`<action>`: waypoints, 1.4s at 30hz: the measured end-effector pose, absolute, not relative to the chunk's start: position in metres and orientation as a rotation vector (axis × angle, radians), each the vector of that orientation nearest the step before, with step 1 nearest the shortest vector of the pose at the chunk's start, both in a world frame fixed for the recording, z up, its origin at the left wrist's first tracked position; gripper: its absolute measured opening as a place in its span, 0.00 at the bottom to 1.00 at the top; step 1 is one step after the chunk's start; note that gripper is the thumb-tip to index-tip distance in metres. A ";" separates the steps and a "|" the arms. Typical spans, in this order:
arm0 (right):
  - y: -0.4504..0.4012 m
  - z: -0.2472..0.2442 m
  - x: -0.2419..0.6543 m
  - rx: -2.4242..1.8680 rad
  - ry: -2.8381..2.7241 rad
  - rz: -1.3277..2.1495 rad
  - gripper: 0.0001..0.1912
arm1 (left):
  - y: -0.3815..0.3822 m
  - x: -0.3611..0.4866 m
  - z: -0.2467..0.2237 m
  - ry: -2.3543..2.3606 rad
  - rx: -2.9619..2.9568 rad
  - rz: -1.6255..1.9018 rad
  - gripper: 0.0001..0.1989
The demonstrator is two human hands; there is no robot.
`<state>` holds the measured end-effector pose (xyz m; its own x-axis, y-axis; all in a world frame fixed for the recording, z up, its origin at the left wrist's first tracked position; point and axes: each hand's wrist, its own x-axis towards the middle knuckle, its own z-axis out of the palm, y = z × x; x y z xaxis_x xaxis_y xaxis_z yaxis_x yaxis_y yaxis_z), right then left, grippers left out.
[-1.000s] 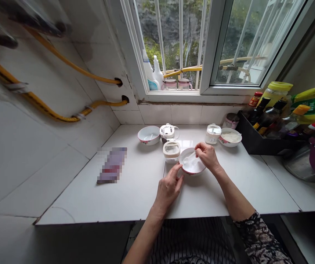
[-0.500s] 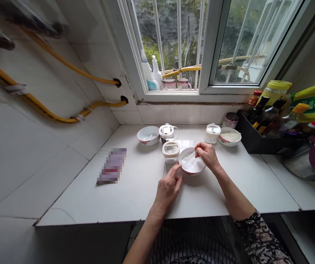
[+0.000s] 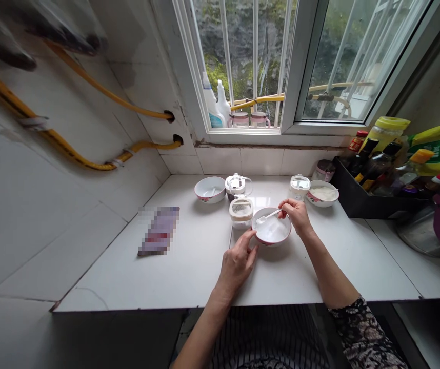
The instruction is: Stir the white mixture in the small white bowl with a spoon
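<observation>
A white bowl with a pink rim [image 3: 282,240] stands on the counter in front of me, with white contents [image 3: 276,230] inside. My right hand [image 3: 297,215] is closed around the handle of a small white spoon [image 3: 270,215], whose head is over the bowl's left part with some white stuff on it. With fingertips at the bowl's left front edge, my left hand [image 3: 236,262] steadies it between thumb and finger. Just left of the bowl is a lidded seasoning jar [image 3: 241,215], and behind that a second jar [image 3: 236,185] with dark contents.
Another bowl [image 3: 204,196] holding a spoon stands back left. A third jar [image 3: 299,187] and a bowl with pale contents [image 3: 323,193] are back right. A black box of bottles [image 3: 366,197] and a metal pot [image 3: 420,233] flank the right. A blurred purple packet [image 3: 160,230] lies left.
The spoon has tilted and lifted a little, so its head now shows above the white contents. My left hand stays at the bowl's edge. The whole view has shifted slightly.
</observation>
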<state>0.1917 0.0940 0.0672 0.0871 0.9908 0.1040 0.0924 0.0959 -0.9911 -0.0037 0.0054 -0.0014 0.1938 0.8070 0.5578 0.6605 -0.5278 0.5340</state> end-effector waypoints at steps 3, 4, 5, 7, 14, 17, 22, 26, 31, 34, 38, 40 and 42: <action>0.094 0.070 0.192 -1.223 -1.223 1.041 0.07 | 0.006 -0.003 -0.002 1.408 2.287 1.258 0.20; 0.094 0.071 0.190 -1.215 -1.208 1.044 0.07 | 0.006 -0.003 -0.002 1.404 2.284 1.259 0.19; 0.094 0.073 0.188 -1.205 -1.190 1.044 0.06 | 0.006 -0.003 -0.002 1.404 2.279 1.257 0.19; 0.094 0.075 0.181 -1.175 -1.158 1.030 0.06 | 0.006 -0.003 -0.003 1.410 2.270 1.250 0.19; 0.080 0.076 0.152 -1.041 -1.615 0.412 0.07 | 0.006 -0.003 -0.004 1.419 2.271 1.253 0.20; 0.077 0.073 0.150 -0.952 -1.934 0.095 0.07 | 0.006 -0.003 -0.004 1.429 2.269 1.252 0.20; 0.075 0.075 0.158 -0.983 -1.833 0.042 0.09 | 0.006 -0.003 -0.003 1.418 2.256 1.251 0.20; 0.075 0.077 0.172 -1.182 -1.623 0.164 0.09 | 0.005 -0.003 -0.003 1.429 2.257 1.240 0.21; 0.081 0.072 0.181 -1.314 -1.705 0.274 0.09 | 0.005 -0.004 -0.001 1.432 2.271 1.243 0.21; 0.082 0.068 0.178 -1.339 -1.778 0.364 0.09 | 0.005 -0.004 -0.001 1.437 2.267 1.228 0.21; 0.078 0.068 0.173 -1.334 -1.765 0.557 0.09 | 0.005 -0.005 -0.003 1.447 2.257 1.213 0.21; 0.077 0.069 0.173 -1.335 -1.707 0.650 0.08 | 0.005 -0.005 -0.004 1.450 2.258 1.209 0.21; 0.077 0.070 0.173 -1.335 -1.637 0.706 0.08 | 0.006 -0.005 -0.004 1.448 2.269 1.212 0.22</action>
<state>0.1735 0.0771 0.0701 -0.0318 0.9607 0.2758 0.4585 0.2592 -0.8501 -0.0053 0.0056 -0.0044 0.1891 0.8248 0.5329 0.6697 -0.5052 0.5443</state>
